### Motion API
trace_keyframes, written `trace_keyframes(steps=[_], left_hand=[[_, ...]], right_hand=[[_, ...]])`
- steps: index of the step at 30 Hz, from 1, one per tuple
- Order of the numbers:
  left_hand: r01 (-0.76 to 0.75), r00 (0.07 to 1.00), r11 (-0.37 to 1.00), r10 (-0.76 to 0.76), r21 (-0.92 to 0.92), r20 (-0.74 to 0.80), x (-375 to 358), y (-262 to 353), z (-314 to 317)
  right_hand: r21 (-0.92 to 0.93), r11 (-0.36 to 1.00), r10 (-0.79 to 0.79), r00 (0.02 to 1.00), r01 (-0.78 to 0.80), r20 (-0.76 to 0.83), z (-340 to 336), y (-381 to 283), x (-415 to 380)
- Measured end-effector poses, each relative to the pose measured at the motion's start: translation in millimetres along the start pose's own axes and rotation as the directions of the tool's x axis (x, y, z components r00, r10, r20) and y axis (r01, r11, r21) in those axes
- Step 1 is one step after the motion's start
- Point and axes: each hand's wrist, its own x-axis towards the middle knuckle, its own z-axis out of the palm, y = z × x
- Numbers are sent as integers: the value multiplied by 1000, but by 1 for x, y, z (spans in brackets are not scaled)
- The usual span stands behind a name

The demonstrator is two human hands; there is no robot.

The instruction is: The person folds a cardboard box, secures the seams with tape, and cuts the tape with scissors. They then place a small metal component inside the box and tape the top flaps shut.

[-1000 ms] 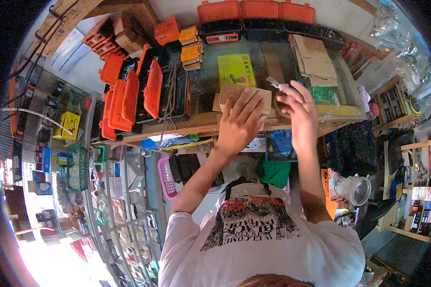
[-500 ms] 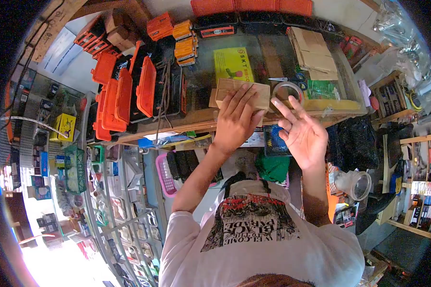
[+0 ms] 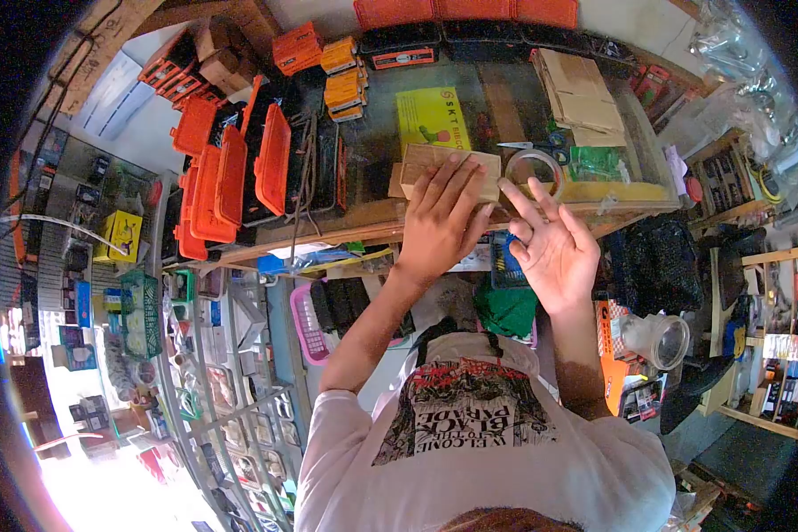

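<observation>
A small brown cardboard box (image 3: pixel 426 164) lies near the front edge of the glass-topped counter. My left hand (image 3: pixel 442 213) rests palm down on it, fingers stretched over its top and front and slightly apart. To the right, my right hand (image 3: pixel 554 253) is raised palm up before the counter edge. Its fingers are spread, some partly bent, and nothing shows in them. Just beyond those fingertips lies a roll of clear tape (image 3: pixel 556 180). A pair of scissors (image 3: pixel 545 147) sits behind the roll. Beyond the box is a yellow-green SKT box (image 3: pixel 432 115).
Orange-lidded black cases (image 3: pixel 230 186) stand open at the left. Small orange boxes (image 3: pixel 343 89) are stacked at the back. Flattened cardboard (image 3: pixel 585 93) and a green packet (image 3: pixel 597 163) lie at the right. A pink basket (image 3: pixel 307 324) is below the counter.
My left hand stays on the box, its thumb shifted slightly outward. My right hand has moved a little left and down, its fingers still spread.
</observation>
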Motion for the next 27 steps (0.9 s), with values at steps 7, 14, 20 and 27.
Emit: trace_keyframes(steps=[7,14,20,27], left_hand=[[13,998,1000,-14,11,55,-2,2,-3],[25,997,999,-27,20,76,-3,4,-2],[46,989,999,-49,23,137,-2,6,-4],[35,989,998,-42,51,139,-3,5,-3]], right_hand=[[-48,999,16,1000,-16,-12,6,-3,0],[-20,1000,12,1000,-12,-14,5,-3,0],[-39,999,17,999,-18,-28,4,-6,0],[-33,999,17,999,-19,-48,3,-7,2]])
